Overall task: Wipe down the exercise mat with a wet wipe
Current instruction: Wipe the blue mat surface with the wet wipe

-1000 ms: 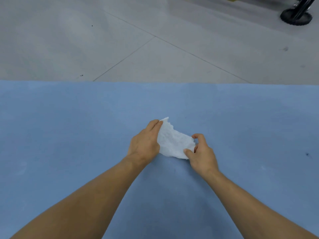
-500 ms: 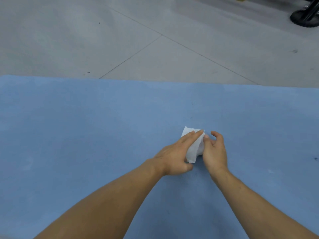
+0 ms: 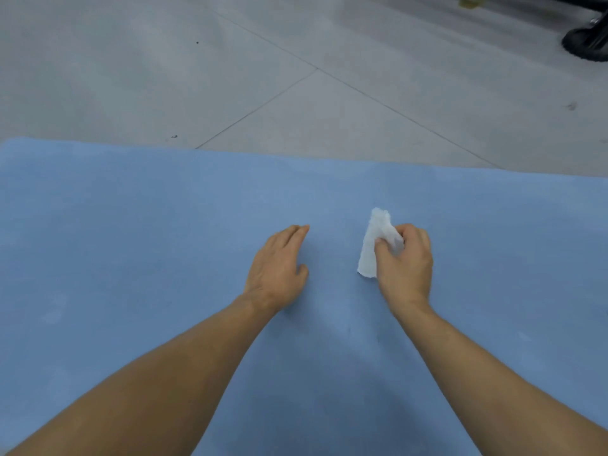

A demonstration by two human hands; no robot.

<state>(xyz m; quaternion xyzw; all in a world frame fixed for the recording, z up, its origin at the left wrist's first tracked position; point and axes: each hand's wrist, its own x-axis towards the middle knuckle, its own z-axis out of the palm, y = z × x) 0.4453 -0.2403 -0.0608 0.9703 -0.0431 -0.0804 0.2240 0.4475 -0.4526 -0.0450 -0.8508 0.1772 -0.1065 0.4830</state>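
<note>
The mat (image 3: 131, 258) spreads blue and flat under both my forearms, running out of sight to my left, to my right and back toward my body, so I cannot see how much of it there is to clean. The wipe (image 3: 375, 245) is bunched into a narrow folded wad in my right hand (image 3: 406, 268), which is curled closed around it, thumb pinching it against the fingers; its lower end hangs just to the inside of that hand, close to the mat, though I cannot tell whether it touches. I judge I hold it folded so it makes a firm pad to press and drag. My left hand (image 3: 279, 271) is empty, fingers together and stretched out, palm down on or just above the mat, well apart from the wipe, probably to steady myself. Beyond my fingertips lies the grey tiled floor (image 3: 296, 77). Far off to my right, something black (image 3: 585, 44) is cut off by the edge; I cannot make out what it is.
</note>
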